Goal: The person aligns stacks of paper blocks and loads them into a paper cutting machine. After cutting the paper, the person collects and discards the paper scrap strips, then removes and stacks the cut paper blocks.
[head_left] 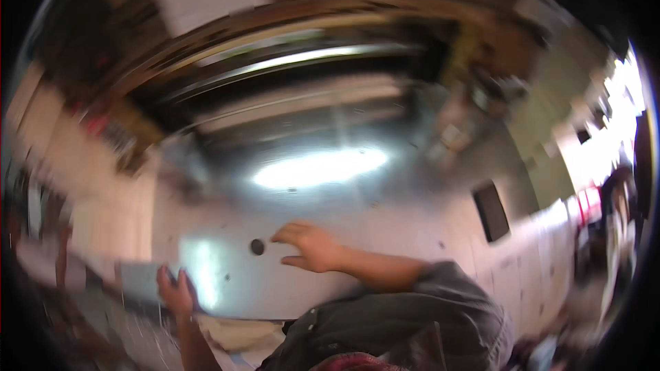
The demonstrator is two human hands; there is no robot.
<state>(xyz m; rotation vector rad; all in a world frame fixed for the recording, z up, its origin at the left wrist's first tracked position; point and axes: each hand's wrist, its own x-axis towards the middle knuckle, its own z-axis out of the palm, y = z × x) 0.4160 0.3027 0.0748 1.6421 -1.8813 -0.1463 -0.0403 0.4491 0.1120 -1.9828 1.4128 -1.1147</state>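
A wide, shiny metal sheet (240, 282) lies before me, with bright glare on it. Over its near part my right hand (313, 246) reaches leftward, fingers apart and nothing in them. Just beyond those fingertips is a small dark round spot or disc (257, 246); the blur hides whether it is a hole or a loose piece. My left hand (176, 293) is at the sheet's near left corner, thumb and fingers pointing away from me. A dark patch shows beside it, and motion blur hides whether it grips anything.
A dark flat rectangular object (490, 211) lies to the right on a pale surface. Behind the sheet runs a long machine-like frame with a bright bar (302, 59). Blurred small items (103, 127) stand at the left, and more clutter (488, 93) at the far right.
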